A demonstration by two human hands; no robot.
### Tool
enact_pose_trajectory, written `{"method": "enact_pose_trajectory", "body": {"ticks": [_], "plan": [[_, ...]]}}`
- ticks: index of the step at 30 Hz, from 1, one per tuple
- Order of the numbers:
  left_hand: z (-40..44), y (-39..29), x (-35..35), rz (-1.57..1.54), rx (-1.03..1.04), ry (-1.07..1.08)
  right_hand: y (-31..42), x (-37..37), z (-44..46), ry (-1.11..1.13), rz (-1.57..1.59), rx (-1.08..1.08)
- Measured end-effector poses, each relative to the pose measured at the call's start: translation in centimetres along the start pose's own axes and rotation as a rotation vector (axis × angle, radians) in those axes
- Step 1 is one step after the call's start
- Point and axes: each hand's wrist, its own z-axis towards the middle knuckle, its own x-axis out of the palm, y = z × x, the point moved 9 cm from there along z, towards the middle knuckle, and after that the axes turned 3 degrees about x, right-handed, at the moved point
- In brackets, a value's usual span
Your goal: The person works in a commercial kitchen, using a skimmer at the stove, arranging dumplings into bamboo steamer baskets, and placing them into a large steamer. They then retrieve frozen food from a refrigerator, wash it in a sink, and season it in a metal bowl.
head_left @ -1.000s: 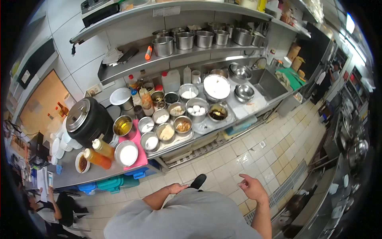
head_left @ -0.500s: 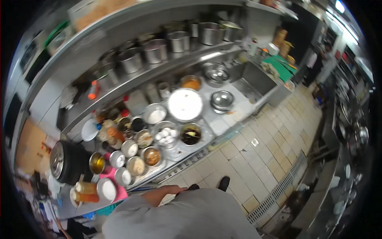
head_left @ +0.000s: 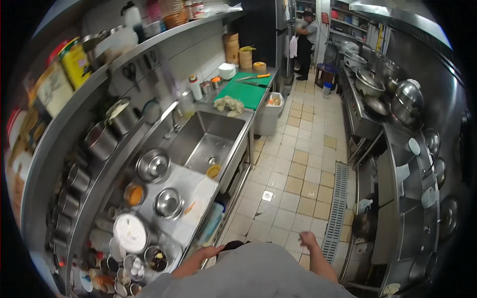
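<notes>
My left hand (head_left: 212, 251) is low at my left side, in front of the grey shirt, near the counter's front edge. Its fingers look pressed together, and whether they hold anything is hidden. My right hand (head_left: 308, 240) hangs over the tiled floor at my right, fingers partly curled and apart, with nothing in it. To the left stand a large white-topped container (head_left: 130, 233), a pot of dark food (head_left: 156, 259), a bowl of eggs (head_left: 134, 267) and stacked metal bowls (head_left: 168, 203).
Beyond the bowls are a metal sink (head_left: 208, 141) and a green cutting board (head_left: 243, 91) with knives. A waste bin (head_left: 268, 116) stands past the counter. A co-worker (head_left: 305, 44) stands at the aisle's far end. Stoves with pans (head_left: 370, 82) line the right side.
The view has swung right, from the ingredient counter to the sink and aisle. My right hand, out of sight half a second ago, shows again. My left hand stays low by my waist.
</notes>
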Motion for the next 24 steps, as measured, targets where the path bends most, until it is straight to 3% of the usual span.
{"method": "enact_pose_trajectory", "body": {"ticks": [1,4,6,8,10,11,12,13,14,15,16,17,18,20,21,23,24], "plan": [[1.1,-2.0,-1.9,-0.113,0.043,-0.058,6.9,-3.9,3.4,-0.076,-0.113,0.089],[2.3,-11.2,-6.2,-0.268,0.100,-0.127,21.3,-12.2,11.8,-0.096,0.132,-0.056],[7.1,-15.5,-9.3,0.072,0.164,-0.100,23.3,-18.1,18.1,-0.225,0.020,-0.135],[11.7,-20.5,-14.6,0.136,0.177,-0.075,25.0,-23.3,23.1,-0.362,-0.089,-0.202],[15.3,-25.0,-18.0,0.235,0.165,0.012,23.1,-26.9,24.6,-0.371,-0.005,0.039],[16.7,-27.7,-21.0,0.175,0.256,-0.043,21.2,-28.6,25.3,-0.447,-0.087,0.060],[17.8,-30.4,-23.5,0.160,0.298,-0.025,16.7,-29.1,24.9,-0.512,-0.170,0.088],[18.4,-32.9,-26.4,0.223,0.203,0.010,8.8,-29.2,25.8,-0.494,-0.347,0.209],[19.3,-35.0,-28.8,0.293,0.111,0.041,1.3,-26.2,26.8,-0.034,-0.876,0.158],[21.5,-36.6,-30.8,0.289,0.119,0.043,-10.3,-25.6,25.2,-0.184,-0.161,0.191],[23.9,-38.7,-32.5,0.414,0.214,0.048,-13.3,-25.7,20.7,-0.267,0.033,0.535],[25.5,-40.6,-33.6,0.540,0.299,0.060,-13.3,-24.7,15.6,-0.225,0.009,0.723],[26.5,-42.1,-35.0,0.541,0.286,0.081,-11.0,-24.2,13.7,-0.167,-0.006,0.770],[27.0,-47.5,-37.6,0.650,0.263,0.434,-7.7,-23.4,13.9,-0.094,0.018,0.827],[25.1,-53.1,-40.1,0.701,0.481,0.345,-6.5,-23.3,15.0,-0.064,0.028,0.838],[30.9,-56.3,-44.8,0.466,0.286,0.246,-4.6,-24.0,18.5,-0.004,0.025,0.839],[33.1,-59.5,-47.1,0.343,0.448,0.073,-3.8,-25.0,20.8,0.023,0.013,0.831]]}}
